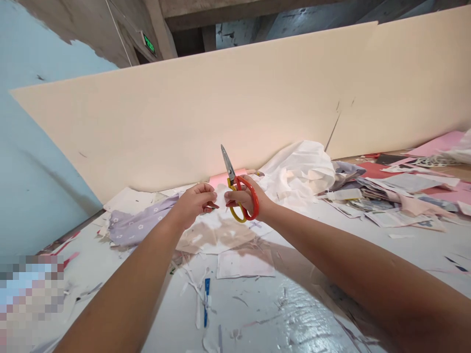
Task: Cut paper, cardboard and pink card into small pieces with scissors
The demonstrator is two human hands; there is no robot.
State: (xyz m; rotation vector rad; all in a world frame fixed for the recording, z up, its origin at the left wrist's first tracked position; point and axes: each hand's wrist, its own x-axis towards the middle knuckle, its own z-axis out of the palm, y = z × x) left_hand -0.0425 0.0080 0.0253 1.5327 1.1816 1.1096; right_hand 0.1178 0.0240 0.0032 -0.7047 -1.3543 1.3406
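Just below the cream partition board [184, 122], my right hand [245, 198] gripped the red-and-yellow-handled scissors [228, 169], blades up, while my left hand [193, 206] closed to a narrow pinch beside them, on what I could not tell.

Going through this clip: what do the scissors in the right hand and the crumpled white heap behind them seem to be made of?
The scissors have blades that look like bare steel, grey with a slight sheen. Their red and yellow grip looks like glossy moulded plastic, smooth and brightly coloured. The crumpled white heap looks like thin fabric, judging by its soft, loose folds, though it could be a soft paper.
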